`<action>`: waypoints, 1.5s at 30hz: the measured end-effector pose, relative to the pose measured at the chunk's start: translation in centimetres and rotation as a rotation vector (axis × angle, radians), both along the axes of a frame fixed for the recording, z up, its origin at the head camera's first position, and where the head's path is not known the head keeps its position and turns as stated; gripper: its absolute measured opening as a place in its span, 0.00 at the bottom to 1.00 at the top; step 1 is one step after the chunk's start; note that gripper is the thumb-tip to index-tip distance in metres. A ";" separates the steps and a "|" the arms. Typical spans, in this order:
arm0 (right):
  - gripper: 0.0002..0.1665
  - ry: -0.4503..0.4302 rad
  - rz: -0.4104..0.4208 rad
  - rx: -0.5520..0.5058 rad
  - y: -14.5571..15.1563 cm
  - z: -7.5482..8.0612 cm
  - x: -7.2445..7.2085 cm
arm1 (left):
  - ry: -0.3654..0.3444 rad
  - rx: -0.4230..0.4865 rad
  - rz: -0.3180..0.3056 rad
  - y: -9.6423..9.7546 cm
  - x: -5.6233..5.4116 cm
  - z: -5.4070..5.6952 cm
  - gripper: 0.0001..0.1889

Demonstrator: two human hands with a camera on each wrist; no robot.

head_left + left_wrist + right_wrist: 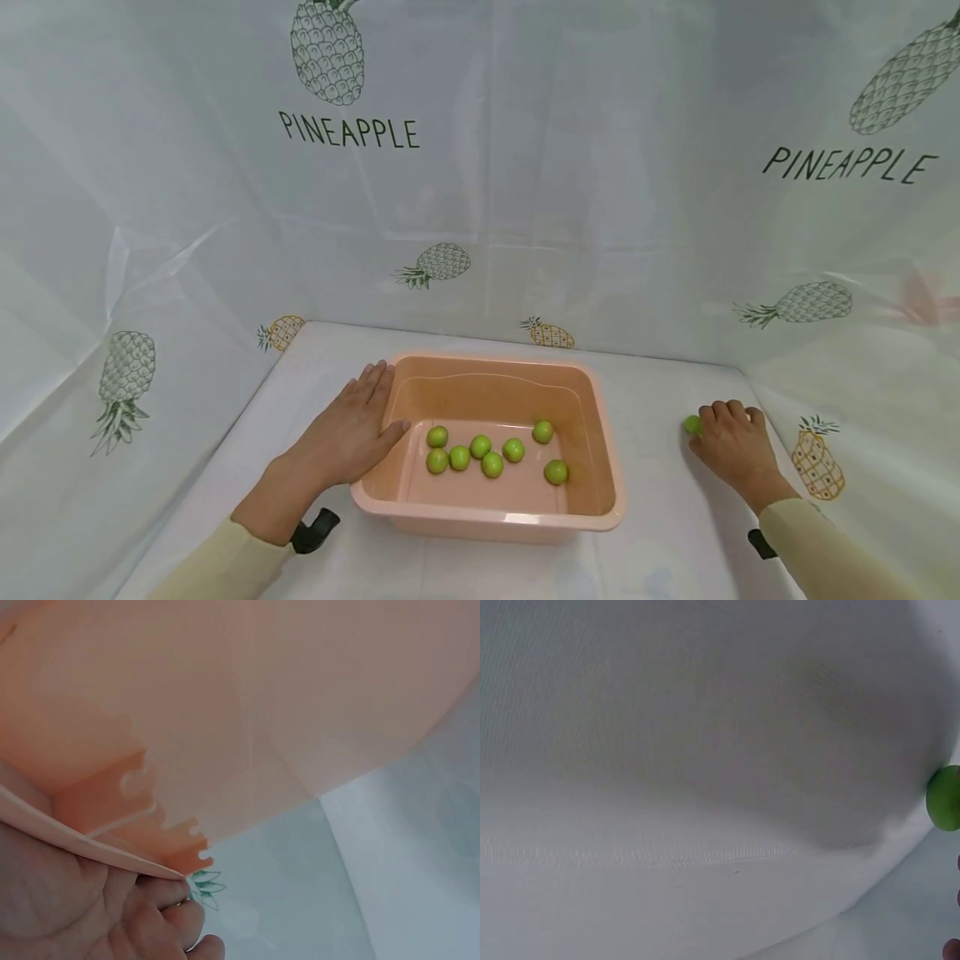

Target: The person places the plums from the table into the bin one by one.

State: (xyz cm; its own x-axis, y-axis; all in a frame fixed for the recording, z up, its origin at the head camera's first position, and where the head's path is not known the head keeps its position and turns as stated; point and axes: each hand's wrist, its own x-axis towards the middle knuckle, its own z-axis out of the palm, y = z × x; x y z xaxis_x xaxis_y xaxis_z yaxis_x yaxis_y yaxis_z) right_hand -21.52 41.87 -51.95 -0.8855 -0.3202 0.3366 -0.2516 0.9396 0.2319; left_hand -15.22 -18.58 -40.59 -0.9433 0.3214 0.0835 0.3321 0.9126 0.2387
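Note:
My left hand rests on the left rim of a peach plastic tub, fingers straight along the outside and thumb over the edge. From the left wrist view, the palm and fingers lie against the underside of that rim. Several small round green fruits lie spread over the tub's floor. Out on the right side of the table, my right hand pinches another small round green fruit between thumb and curled fingers. That fruit shows at the right edge of the right wrist view, low at the table surface.
The tub stands mid-table on a white cloth. White sheeting printed with pineapples hangs behind and along both sides, meeting the table's edges. The right hand is close to the right-hand sheeting.

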 end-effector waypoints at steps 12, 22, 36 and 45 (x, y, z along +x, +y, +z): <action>0.22 0.014 -0.010 0.000 0.3 -0.6 -0.1 | -0.011 0.015 -0.007 0.0 0.0 -0.1 0.44; 0.27 0.049 0.002 0.025 0.2 -0.6 -0.5 | -0.009 0.029 -0.021 0.3 0.2 0.1 0.42; 0.27 0.153 0.077 -0.005 -1.0 0.0 -1.6 | -0.001 -0.008 0.000 0.2 0.0 0.2 0.44; 0.23 0.287 0.190 -0.062 -2.4 0.6 -2.3 | 0.031 -0.065 0.004 0.2 0.0 0.3 0.43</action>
